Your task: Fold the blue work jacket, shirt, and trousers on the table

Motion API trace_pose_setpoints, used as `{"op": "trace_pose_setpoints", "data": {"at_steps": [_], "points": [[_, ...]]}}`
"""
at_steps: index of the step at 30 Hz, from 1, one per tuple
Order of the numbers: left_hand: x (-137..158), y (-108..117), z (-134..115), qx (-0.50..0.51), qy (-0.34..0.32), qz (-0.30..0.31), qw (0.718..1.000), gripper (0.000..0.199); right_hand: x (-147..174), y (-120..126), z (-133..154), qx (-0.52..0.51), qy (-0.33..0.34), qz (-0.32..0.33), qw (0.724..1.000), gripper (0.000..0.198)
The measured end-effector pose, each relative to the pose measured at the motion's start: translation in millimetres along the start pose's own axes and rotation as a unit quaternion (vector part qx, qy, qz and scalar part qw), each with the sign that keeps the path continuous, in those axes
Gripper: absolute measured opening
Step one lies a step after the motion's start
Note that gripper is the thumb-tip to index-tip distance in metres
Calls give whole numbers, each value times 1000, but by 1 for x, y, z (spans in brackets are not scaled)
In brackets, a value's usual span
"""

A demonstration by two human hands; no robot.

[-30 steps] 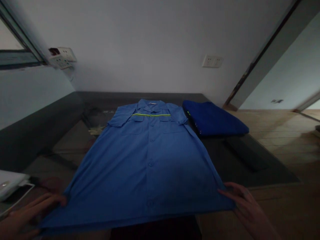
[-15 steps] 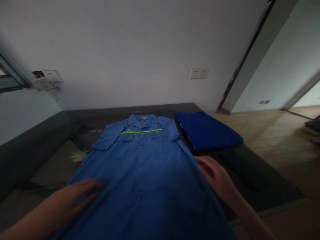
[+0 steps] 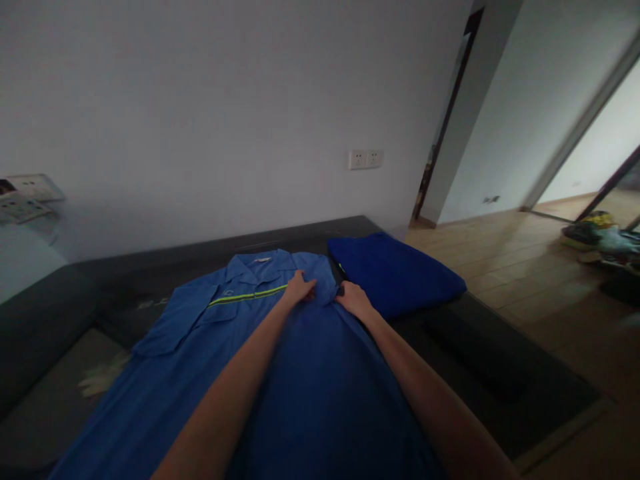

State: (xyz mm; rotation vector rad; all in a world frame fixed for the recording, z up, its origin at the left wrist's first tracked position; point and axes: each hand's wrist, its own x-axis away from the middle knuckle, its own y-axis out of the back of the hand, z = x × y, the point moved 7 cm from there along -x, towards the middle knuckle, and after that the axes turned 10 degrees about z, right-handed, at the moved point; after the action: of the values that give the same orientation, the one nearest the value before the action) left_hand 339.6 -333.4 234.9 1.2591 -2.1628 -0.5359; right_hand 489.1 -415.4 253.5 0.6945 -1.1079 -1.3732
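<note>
A blue short-sleeved work shirt [image 3: 310, 373] lies front up, with its collar at the far end and a yellow-green stripe across the chest. My left hand [image 3: 300, 288] is closed on the cloth at the inner side of the right-hand sleeve, just past the stripe's end. At that sleeve's outer edge, my right hand [image 3: 353, 299] pinches the cuff between thumb and fingers. Both forearms stretch across the shirt. The other sleeve [image 3: 170, 313] rests folded in over the left side.
A folded dark blue garment [image 3: 395, 270] lies right of the shirt on the dark table [image 3: 545, 360]. A long black object [image 3: 475, 353] is nearer me. Left of the shirt is a pale, blurred item [image 3: 103, 375]. A wall with sockets [image 3: 365, 159] stands behind.
Both hands have reached forward from the shirt's lower sides to the right-hand sleeve and taken hold of it. The view has turned slightly right.
</note>
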Motion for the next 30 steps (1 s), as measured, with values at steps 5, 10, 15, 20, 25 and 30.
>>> {"op": "trace_pose_setpoints", "data": {"at_steps": [5, 10, 15, 20, 25, 30], "points": [[-6, -7, -2, -26, -61, -37, 997, 59, -3, 4, -4, -3, -9, -53, 999, 21], [11, -5, -10, -146, -118, -87, 978, 37, -2, 20, -9, 16, 14, -71, 997, 32], [30, -8, -33, -198, -187, -143, 951, 32, 1, 22, 0, 56, 72, -66, 994, 36], [38, -36, -49, -237, -304, -87, 919, 43, 13, 7, 7, 171, 55, -48, 982, 43], [36, -51, -40, -262, -313, -41, 912, 59, 21, 17, 6, 192, 32, -56, 979, 44], [33, -55, -35, -269, -316, -37, 909, 54, 43, 30, 7, 132, 69, -104, 983, 34]]}}
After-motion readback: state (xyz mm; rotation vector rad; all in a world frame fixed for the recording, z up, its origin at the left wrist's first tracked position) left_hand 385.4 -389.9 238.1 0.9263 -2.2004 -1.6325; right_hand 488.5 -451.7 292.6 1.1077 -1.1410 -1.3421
